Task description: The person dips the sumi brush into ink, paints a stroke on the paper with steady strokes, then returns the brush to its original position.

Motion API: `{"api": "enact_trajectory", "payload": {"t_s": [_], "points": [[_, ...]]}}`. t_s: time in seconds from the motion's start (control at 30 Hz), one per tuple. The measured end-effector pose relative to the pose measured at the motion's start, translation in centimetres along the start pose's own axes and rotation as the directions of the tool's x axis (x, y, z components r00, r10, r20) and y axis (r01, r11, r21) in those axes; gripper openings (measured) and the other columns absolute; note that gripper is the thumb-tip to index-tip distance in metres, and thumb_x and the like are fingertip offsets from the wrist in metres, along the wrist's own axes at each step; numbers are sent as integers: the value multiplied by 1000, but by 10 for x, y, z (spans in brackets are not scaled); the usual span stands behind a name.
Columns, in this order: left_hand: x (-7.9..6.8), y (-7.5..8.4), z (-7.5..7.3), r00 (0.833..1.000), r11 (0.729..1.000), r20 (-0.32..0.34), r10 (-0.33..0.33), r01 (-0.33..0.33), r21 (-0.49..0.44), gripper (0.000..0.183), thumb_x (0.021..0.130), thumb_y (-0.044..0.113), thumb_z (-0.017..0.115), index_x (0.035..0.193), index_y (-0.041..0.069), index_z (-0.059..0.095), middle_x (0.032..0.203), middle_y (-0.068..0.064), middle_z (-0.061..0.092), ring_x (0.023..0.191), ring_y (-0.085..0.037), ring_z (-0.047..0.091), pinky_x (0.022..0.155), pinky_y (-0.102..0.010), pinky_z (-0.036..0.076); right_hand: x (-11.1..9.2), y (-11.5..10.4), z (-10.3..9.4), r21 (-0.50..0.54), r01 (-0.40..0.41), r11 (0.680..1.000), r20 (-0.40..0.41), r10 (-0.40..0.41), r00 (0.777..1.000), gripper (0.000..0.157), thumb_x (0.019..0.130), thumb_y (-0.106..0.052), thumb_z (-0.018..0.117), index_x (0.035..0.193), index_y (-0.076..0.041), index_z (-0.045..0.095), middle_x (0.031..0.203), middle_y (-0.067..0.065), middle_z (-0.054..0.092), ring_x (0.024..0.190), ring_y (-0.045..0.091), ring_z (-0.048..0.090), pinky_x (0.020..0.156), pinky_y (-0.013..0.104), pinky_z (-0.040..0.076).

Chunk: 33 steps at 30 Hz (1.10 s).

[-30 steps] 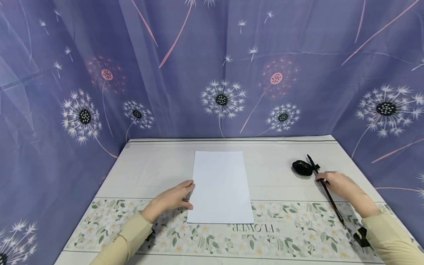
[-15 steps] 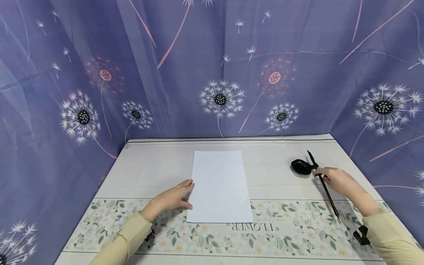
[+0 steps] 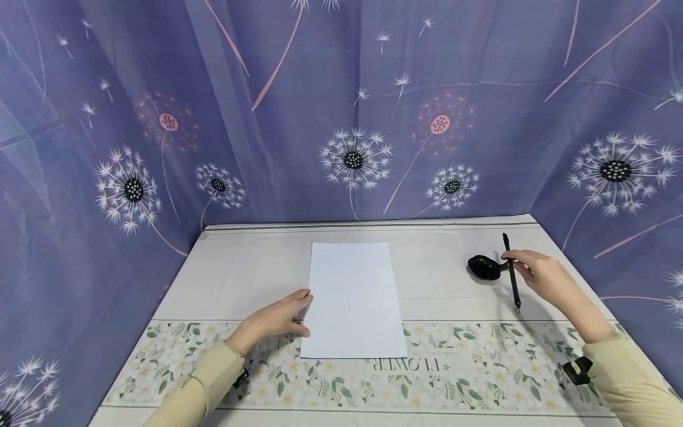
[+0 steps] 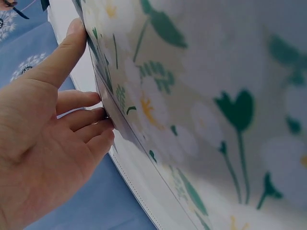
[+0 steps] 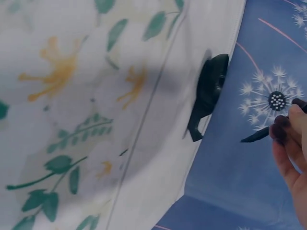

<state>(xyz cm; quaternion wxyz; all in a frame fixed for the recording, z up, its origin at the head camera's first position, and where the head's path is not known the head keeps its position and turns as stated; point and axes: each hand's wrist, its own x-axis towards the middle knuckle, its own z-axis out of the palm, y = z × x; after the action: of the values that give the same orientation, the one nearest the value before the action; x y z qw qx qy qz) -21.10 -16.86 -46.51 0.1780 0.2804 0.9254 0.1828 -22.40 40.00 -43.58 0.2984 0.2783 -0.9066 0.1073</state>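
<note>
A sheet of white paper [image 3: 354,302] lies on the table, and my left hand [image 3: 277,317] rests flat at its left edge. Its fingers and thumb are spread in the left wrist view. At the right, my right hand [image 3: 549,277] pinches a black ink brush [image 3: 513,286] between thumb and fingers. The brush stands steeply, its dark bristle end at the top and a hanging loop at the lower end. Just left of it sits a glossy black oval ink dish [image 3: 484,268] with a short stub. In the right wrist view, the brush's pointed tip [image 5: 254,136] sticks out past the fingers.
The tablecloth [image 3: 256,261] is white with a flowered band [image 3: 453,391] along the near side. A purple dandelion curtain [image 3: 288,148] surrounds the back and sides. A dark wrist camera [image 3: 578,370] sits under the right sleeve.
My right hand has moved up and away from me with the brush, which has gone from slanting to nearly upright. The left hand, paper and ink dish stay where they were.
</note>
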Motion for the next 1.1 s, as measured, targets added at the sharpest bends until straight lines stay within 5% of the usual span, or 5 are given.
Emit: {"api": "enact_trajectory", "payload": {"t_s": [0.27, 0.4, 0.6, 0.97, 1.1], "points": [[0, -2, 2, 1000, 999, 8, -3, 3, -34, 89, 82, 39, 73, 148, -4, 32, 158, -23, 21, 147, -38, 23, 118, -50, 29, 13, -5, -5, 21, 3, 1000, -95, -1, 996, 44, 71, 20, 70, 107, -4, 70, 94, 15, 73, 73, 25, 66, 58, 25, 49], [-1, -3, 3, 1000, 999, 7, -5, 5, -50, 89, 82, 38, 73, 149, -4, 31, 159, -23, 21, 147, -38, 22, 118, -50, 29, 18, -9, -6, 80, -25, 996, -146, 37, 989, 42, 71, 19, 71, 107, -4, 71, 92, 12, 72, 69, 4, 57, 57, 11, 45], [0, -5, 5, 1000, 999, 11, -10, 11, -45, 89, 83, 39, 73, 149, -3, 31, 159, -22, 20, 147, -37, 22, 118, -50, 30, 24, -11, -5, 159, -98, 982, -212, 131, 969, 34, 71, 17, 74, 100, -2, 73, 92, 11, 68, 85, -23, 43, 60, 1, 42], [0, -4, 3, 1000, 999, 1, 1, -1, -47, 90, 83, 39, 73, 149, -3, 30, 159, -22, 19, 147, -37, 21, 118, -50, 30, 32, -15, -3, 282, -222, 933, -212, 286, 934, 21, 87, 9, 65, 106, 3, 69, 99, 22, 70, 98, -28, 45, 81, -8, 37], [0, -4, 3, 1000, 999, 2, 4, -4, -51, 89, 83, 38, 73, 149, -3, 30, 159, -22, 19, 148, -37, 20, 118, -49, 30, 34, -17, -2, 328, -247, 912, -216, 327, 920, 19, 90, 7, 62, 108, 5, 67, 98, 15, 69, 96, -26, 48, 81, -8, 38]]}}
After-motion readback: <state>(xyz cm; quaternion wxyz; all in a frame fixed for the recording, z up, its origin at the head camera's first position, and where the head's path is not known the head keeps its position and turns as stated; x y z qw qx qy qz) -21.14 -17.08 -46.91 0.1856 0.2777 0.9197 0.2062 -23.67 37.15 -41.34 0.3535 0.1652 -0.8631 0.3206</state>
